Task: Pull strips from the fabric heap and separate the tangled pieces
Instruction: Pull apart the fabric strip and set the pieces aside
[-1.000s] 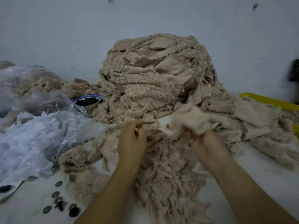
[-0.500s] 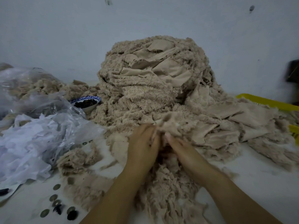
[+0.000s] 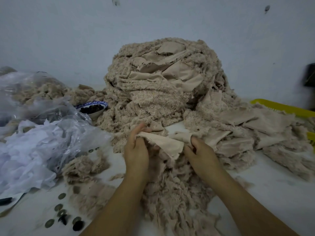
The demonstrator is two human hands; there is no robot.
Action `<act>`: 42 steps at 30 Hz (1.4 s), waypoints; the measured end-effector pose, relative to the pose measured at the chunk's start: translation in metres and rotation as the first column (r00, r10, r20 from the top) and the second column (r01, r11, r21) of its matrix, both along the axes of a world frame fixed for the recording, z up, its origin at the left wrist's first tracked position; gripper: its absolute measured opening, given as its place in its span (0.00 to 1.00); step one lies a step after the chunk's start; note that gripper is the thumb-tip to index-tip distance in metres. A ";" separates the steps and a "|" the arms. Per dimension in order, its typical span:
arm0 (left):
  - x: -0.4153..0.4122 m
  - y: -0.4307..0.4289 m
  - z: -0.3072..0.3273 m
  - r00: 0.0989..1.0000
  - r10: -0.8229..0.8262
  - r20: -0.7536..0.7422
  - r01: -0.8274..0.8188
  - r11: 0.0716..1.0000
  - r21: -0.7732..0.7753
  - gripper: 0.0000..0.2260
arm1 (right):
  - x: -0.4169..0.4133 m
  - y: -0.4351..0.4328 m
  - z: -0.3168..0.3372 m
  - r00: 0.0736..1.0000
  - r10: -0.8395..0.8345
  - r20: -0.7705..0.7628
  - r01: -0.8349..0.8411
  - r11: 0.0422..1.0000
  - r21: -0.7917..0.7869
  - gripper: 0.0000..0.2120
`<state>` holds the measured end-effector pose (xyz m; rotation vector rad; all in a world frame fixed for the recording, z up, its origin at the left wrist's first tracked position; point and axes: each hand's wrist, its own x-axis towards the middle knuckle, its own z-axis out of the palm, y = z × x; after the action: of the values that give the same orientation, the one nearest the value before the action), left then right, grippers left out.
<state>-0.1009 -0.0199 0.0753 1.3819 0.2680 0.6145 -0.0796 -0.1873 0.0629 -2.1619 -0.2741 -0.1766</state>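
The left hand (image 3: 136, 151) and the right hand (image 3: 202, 156) hold one beige strip (image 3: 164, 144) just in front of the big fabric heap (image 3: 162, 86), which lies on the white surface (image 3: 276, 188). The fingers (image 3: 139, 129) of each hand are curled and pinch one end of the strip, so it spans between both hands.

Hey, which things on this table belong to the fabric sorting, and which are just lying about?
In the job: fabric heap; beige strip, gripped by left hand and right hand; loose strips in front.
Lying about: plastic bag; blue-rimmed bowl; small round discs; yellow tray.
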 end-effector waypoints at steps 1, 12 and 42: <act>0.000 0.001 0.003 0.999 0.021 0.027 -0.019 0.997 -0.071 0.26 | -0.001 -0.001 0.002 1.000 -0.023 -0.008 0.023 0.999 0.030 0.16; 0.003 0.000 0.002 0.966 -0.048 0.253 0.082 0.989 -0.126 0.18 | 0.004 -0.009 0.003 0.985 0.076 -0.153 0.025 0.824 0.567 0.21; 0.001 -0.015 -0.014 0.818 -0.492 -0.299 0.517 0.856 0.005 0.33 | -0.009 -0.006 0.016 0.823 0.511 -0.249 0.019 0.413 0.911 0.16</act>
<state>-0.0996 -0.0351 0.0612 1.5477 0.0940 -0.0253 -0.0889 -0.1937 0.0789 -0.9759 -0.1455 0.3755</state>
